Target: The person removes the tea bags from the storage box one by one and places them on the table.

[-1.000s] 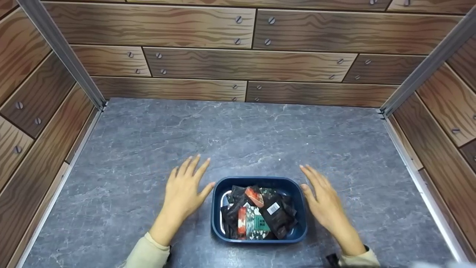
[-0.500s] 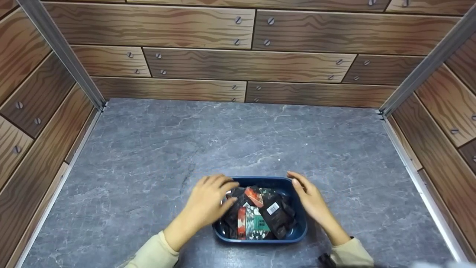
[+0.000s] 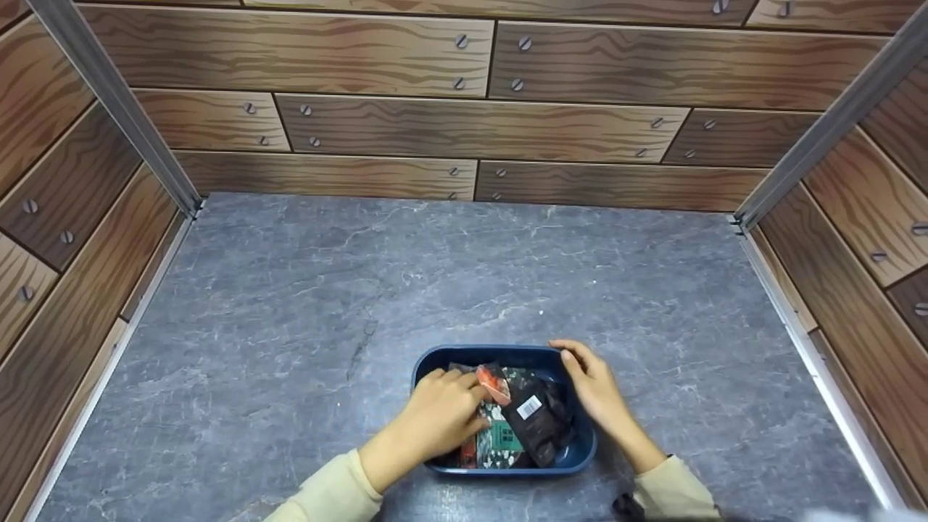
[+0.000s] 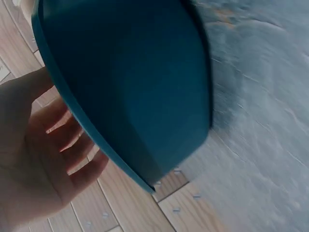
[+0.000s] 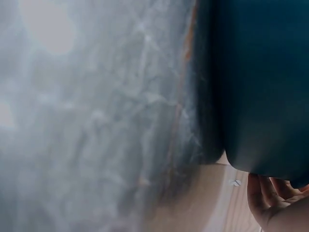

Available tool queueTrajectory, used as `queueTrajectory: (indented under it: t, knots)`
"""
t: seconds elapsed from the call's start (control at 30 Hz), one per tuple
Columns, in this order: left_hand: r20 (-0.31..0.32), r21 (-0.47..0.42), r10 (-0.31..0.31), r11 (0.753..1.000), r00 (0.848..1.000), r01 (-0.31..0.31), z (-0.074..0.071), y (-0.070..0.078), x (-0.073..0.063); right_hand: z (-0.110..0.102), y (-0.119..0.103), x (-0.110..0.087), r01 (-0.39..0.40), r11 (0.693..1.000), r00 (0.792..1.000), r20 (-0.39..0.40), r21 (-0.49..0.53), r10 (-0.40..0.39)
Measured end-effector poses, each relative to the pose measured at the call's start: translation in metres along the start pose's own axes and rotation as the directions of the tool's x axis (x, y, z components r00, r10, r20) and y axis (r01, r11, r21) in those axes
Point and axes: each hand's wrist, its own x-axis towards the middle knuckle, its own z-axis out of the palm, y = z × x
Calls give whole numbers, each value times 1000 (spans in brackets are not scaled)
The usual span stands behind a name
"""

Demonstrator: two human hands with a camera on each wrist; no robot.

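Note:
A dark blue plastic bin (image 3: 500, 471) with rounded corners stands near the front, holding several packets. Among these are a black pouch (image 3: 533, 428) with a white barcode label and a patterned packet (image 3: 504, 435) with a green panel. My left hand (image 3: 442, 413) reaches over the bin's left side, its fingers bent loosely above the packets beside an orange-ended packet (image 3: 494, 384). A gap shows between thumb and fingers; whether the fingertips touch a packet is hidden. My right hand (image 3: 598, 391) grips the far right corner, thumb at the rim, fingers (image 5: 270, 193) round the outer wall.
Grey marbled tabletop (image 3: 362, 275) stretches behind and beside the bin. Wood-patterned panels (image 3: 406, 123) enclose the back and both sides, with metal posts (image 3: 819, 145) at the far corners.
My left hand has moved right, from beside the bin to over the packets. My right hand has come in from the right onto the bin's far corner. The bin stays in place.

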Motion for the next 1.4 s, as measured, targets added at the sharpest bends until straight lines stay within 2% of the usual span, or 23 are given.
queueTrajectory:
  t: [0.13, 0.4, 0.63, 0.87, 1.07, 1.17, 1.27, 1.4]
  knots:
    - [40, 34, -9, 999, 999, 7, 3, 5, 3, 2, 2, 0, -26, 1000, 1000, -12, 3, 26]
    - [79, 81, -45, 996, 996, 39, 6, 11, 9, 3, 4, 0, -93, 995, 995, -32, 48, 94]
    - [63, 92, -51, 995, 997, 45, 6, 11, 12, -3, 4, 4, -136, 985, 990, -23, 106, 139]
    - [59, 66, -53, 997, 997, 49, 8, 10, 12, -7, 6, 8, -184, 975, 982, -8, 128, 187]
    - [28, -26, -60, 998, 998, 61, 6, 8, 10, -11, 8, 7, -192, 976, 981, -6, 106, 194]
    - [23, -110, -72, 991, 997, 74, 4, 6, 10, -13, 10, 7, -198, 973, 980, -6, 116, 200]
    - [43, -192, -77, 978, 996, 84, 2, 5, 9, -16, 10, 6, -206, 972, 978, 6, 116, 207]
    - [103, -301, -82, 947, 991, 109, -1, 2, 8, -21, 10, 5, -217, 970, 976, 42, 106, 214]
